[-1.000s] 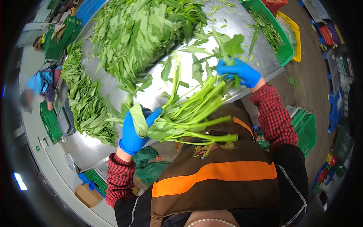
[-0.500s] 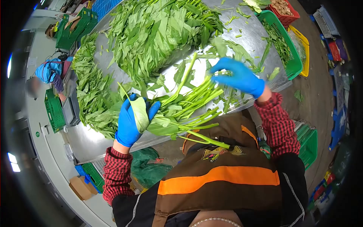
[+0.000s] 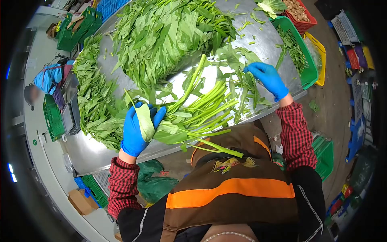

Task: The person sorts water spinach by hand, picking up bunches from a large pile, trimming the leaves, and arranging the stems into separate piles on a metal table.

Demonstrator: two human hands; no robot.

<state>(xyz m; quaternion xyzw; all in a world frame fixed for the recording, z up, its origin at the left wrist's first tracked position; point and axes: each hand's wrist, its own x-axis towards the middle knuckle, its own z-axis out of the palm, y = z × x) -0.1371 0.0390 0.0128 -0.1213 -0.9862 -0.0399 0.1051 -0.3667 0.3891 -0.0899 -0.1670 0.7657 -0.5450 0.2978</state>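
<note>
My left hand (image 3: 134, 134), in a blue glove, is wrapped round a bunch of leafy greens with long stems (image 3: 209, 105), which look like water spinach. The cut stem ends point right, and one broad leaf lies over the glove. My right hand (image 3: 268, 80), gloved too, is over the right part of the metal table (image 3: 86, 152), apart from the bunch. Its fingertips are pinched together over loose leaves (image 3: 244, 86); whether anything is between them is hidden. Beyond my hands lies a large heap of the same greens (image 3: 161, 44).
A second row of greens (image 3: 92, 90) runs along the table's left side. At right stand a green crate (image 3: 309, 70) with leaves, a yellow crate (image 3: 322, 56) and a red crate (image 3: 309, 22). Another person (image 3: 48, 78) is at far left, beside a green crate (image 3: 53, 117).
My right hand has moved right, away from the stem ends, and its fingers have come together. My left hand keeps the bunch in nearly the same place.
</note>
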